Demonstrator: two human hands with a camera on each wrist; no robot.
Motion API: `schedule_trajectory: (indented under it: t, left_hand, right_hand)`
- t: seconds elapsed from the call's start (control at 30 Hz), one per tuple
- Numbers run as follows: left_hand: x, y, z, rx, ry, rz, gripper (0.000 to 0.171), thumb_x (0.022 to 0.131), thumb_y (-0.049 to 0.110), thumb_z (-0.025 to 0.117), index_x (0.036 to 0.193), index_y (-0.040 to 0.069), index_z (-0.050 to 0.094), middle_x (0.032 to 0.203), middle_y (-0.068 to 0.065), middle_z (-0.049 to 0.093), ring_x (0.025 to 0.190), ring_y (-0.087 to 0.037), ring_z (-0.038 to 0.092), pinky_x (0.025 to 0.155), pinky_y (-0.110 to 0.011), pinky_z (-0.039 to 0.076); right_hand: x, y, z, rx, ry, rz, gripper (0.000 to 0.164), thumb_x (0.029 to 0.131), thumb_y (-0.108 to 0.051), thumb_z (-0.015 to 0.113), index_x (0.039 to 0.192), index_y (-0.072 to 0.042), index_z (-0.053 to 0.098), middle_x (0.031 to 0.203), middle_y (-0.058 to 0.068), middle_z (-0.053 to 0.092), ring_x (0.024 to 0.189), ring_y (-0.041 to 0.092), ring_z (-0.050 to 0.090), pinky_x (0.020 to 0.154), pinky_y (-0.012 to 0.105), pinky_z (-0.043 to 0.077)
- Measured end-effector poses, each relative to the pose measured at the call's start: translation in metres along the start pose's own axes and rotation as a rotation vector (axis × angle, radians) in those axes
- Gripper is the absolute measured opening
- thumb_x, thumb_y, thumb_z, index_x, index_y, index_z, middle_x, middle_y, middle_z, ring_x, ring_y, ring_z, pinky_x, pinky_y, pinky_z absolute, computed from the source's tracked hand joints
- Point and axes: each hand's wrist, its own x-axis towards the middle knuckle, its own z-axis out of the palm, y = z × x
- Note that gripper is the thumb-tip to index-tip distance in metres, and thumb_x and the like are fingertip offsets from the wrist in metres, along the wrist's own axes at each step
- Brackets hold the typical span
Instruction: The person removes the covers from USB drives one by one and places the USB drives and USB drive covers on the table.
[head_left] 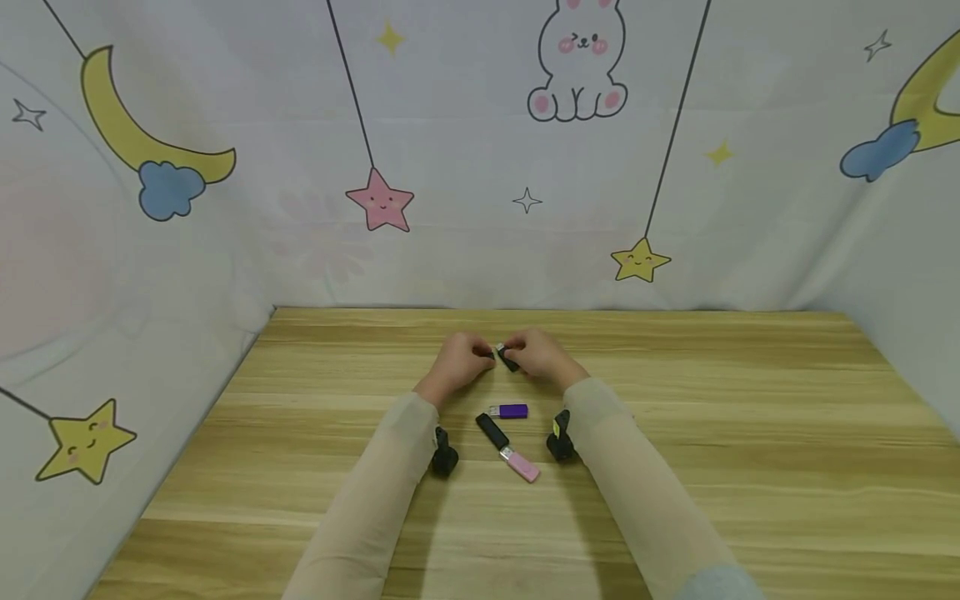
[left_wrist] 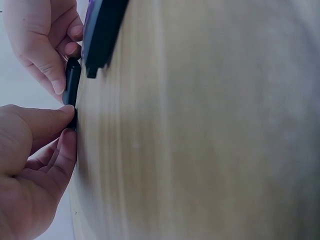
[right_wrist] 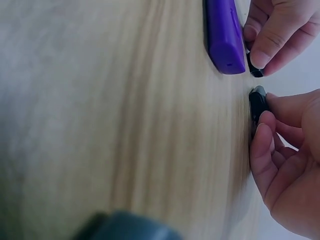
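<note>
Near the far side of the table, my left hand (head_left: 459, 358) pinches a small black piece (left_wrist: 74, 121), mostly hidden by the fingertips. I cannot tell whether it is a cap or a stick. Just to its right, my right hand (head_left: 542, 357) pinches a black USB stick (head_left: 509, 359) between thumb and fingers, close over the wood. Its metal plug (head_left: 500, 347) points away and to the left. Closer to me lie a purple USB stick (head_left: 513, 411), a second black USB stick (head_left: 492, 432) and a pink one (head_left: 522, 466); the last two line up end to end on a slant.
The wooden table (head_left: 750, 417) runs back to a white curtain (head_left: 480, 267) printed with stars and a rabbit. Black wrist cameras (head_left: 444, 458) hang under both sleeves, on either side of the sticks.
</note>
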Motion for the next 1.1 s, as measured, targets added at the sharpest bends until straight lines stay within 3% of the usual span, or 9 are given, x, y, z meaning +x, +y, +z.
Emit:
schedule_trajectory:
  t: [0.3,0.63,0.93,1.1]
  left_hand:
    - [-0.002,0.001,0.000,-0.004,-0.012,-0.006,0.019,0.088,0.010,0.070,0.102,-0.002,0.073,0.102,-0.015,0.071,0.098,-0.028,0.065,0.086,-0.039,0.052]
    - [-0.004,0.001,0.001,-0.013,-0.018,0.000,0.023,0.088,0.010,0.070,0.106,-0.004,0.071,0.106,-0.017,0.070,0.102,-0.029,0.064,0.089,-0.040,0.052]
    - [-0.006,0.000,-0.004,-0.045,-0.038,-0.020,0.033,0.088,0.011,0.068,0.117,-0.006,0.066,0.115,-0.019,0.067,0.110,-0.030,0.061,0.094,-0.041,0.049]
    - [-0.011,0.003,-0.011,-0.069,-0.056,-0.011,0.037,0.088,0.011,0.068,0.120,-0.006,0.063,0.117,-0.020,0.065,0.109,-0.031,0.061,0.093,-0.041,0.050]
  right_hand:
    - [-0.004,0.000,0.001,0.032,0.004,0.014,0.033,0.099,-0.013,0.052,0.129,0.001,0.058,0.088,0.008,0.061,0.060,0.010,0.049,0.054,0.021,0.041]
    - [-0.009,-0.001,0.001,0.025,-0.002,0.010,0.034,0.100,-0.015,0.051,0.130,0.001,0.057,0.086,0.007,0.061,0.059,0.011,0.048,0.054,0.021,0.040]
    - [-0.013,-0.003,-0.001,0.064,-0.006,-0.002,0.039,0.101,-0.020,0.049,0.134,0.001,0.053,0.108,0.015,0.062,0.068,0.016,0.053,0.061,0.026,0.045]
    - [-0.016,-0.010,-0.004,0.051,0.006,-0.036,0.041,0.101,-0.023,0.050,0.136,-0.002,0.053,0.126,0.018,0.058,0.096,0.023,0.060,0.081,0.034,0.051]
